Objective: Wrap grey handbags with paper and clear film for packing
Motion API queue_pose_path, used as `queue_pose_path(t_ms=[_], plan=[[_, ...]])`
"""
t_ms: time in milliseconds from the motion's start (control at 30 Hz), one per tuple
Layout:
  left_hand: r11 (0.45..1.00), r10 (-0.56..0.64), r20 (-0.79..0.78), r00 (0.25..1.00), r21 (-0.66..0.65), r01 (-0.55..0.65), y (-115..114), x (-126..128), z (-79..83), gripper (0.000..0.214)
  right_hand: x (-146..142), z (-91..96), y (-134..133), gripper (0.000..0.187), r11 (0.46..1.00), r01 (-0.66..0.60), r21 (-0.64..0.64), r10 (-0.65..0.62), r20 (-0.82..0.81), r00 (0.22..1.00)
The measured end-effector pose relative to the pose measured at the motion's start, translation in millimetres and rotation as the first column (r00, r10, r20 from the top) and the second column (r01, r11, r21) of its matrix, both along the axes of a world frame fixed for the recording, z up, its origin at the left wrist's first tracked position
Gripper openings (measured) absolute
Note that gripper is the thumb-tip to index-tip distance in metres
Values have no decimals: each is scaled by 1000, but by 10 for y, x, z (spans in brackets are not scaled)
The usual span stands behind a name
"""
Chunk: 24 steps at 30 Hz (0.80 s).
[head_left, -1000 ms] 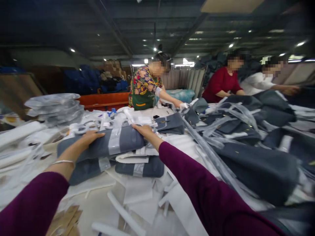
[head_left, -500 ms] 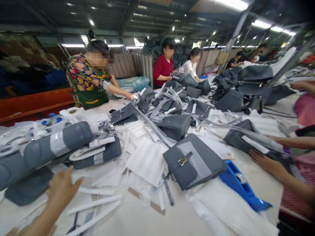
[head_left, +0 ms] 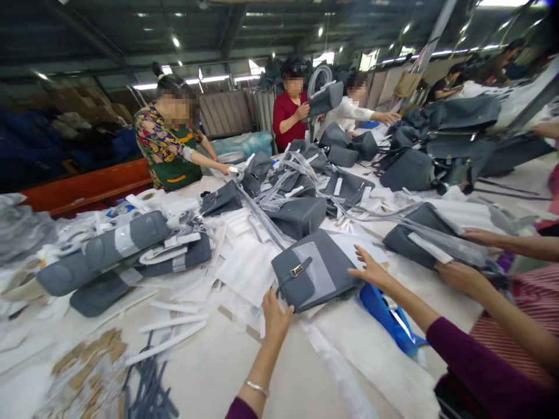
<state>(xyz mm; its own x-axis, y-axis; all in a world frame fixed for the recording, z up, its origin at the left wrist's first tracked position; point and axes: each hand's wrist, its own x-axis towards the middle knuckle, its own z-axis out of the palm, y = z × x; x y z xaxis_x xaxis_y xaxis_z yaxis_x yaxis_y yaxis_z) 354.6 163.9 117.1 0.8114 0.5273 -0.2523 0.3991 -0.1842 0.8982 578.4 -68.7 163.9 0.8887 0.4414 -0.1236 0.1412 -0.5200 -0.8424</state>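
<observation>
Step in hand, as judged: taking hold of the dark grey, boxy leather-look bag with a flap and metal buckle [head_left: 334, 256]. It lies front up on the pale worktable [head_left: 205, 372], in front of the person, a translucent light grey band [head_left: 311, 273] across its front. Left hand [head_left: 276, 317]: thumb and fingers apart, at the bag's near left corner; can't tell if it touches. Right hand [head_left: 373, 270]: spread wide at the right edge, fingertips at or just beside it; contact unclear. Neither seems to grip anything. Next move calls for closing both hands on opposite edges, evenly, without snagging the buckle. Blue plastic tape dispenser [head_left: 386, 320] sits just below the right hand, so forearm needs clearance. White foam sheets [head_left: 244, 270] lie left of the bag. To the right, a co-worker's hands [head_left: 465, 276] handle another dark grey bag [head_left: 413, 235], apart from this one.
</observation>
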Motion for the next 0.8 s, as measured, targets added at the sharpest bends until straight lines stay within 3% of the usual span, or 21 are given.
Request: queue_pose_path(t_ms=[33, 67, 133, 167, 233, 300, 467, 533, 600, 667, 700, 800], plan=[[982, -53, 31, 998, 185, 46, -125, 39, 18, 80, -47, -30, -23, 98, 993, -99, -61, 104, 79, 991], [921, -134, 43, 990, 375, 108, -251, 75, 29, 84, -112, -67, -45, 100, 976, -177, -131, 196, 149, 969], [735, -296, -9, 955, 637, 234, -496, 163, 16, 88, -251, -154, -77, 98, 939, -253, -232, 303, 211, 930], [669, -332, -49, 942, 691, 272, -604, 219, -15, 87, -306, -201, -82, 95, 937, -250, -244, 304, 216, 928], [604, -325, -98, 940, 744, 287, -774, 356, -126, 77, -362, -290, -71, 90, 954, -208, -214, 251, 202, 947], [582, -272, -99, 957, 775, 245, -866, 509, -284, 64, -350, -360, -46, 87, 974, -169, -149, 193, 168, 967], [507, -224, -17, 974, 852, 132, -838, 823, -649, 49, -196, -472, -32, 79, 982, -189, -29, 191, 125, 974], [450, -209, 97, 973, 893, 8, -779, 896, -696, 45, -129, -482, -29, 77, 980, -200, -8, 199, 152, 968], [409, -189, 225, 956, 903, -132, -690, 945, -634, 44, -75, -421, 5, 75, 978, -208, 26, 199, 196, 960], [450, -164, 314, 935, 867, -212, -562, 965, -437, 45, -57, -256, 79, 72, 978, -187, 89, 166, 201, 965], [510, -146, 342, 928, 830, -226, -482, 959, -291, 44, -70, -138, 128, 72, 975, -180, 126, 158, 169, 973], [773, -9, 406, 914, 582, -251, -188, 849, 239, 39, -190, 249, 300, 72, 941, -175, 290, 169, 47, 985]])
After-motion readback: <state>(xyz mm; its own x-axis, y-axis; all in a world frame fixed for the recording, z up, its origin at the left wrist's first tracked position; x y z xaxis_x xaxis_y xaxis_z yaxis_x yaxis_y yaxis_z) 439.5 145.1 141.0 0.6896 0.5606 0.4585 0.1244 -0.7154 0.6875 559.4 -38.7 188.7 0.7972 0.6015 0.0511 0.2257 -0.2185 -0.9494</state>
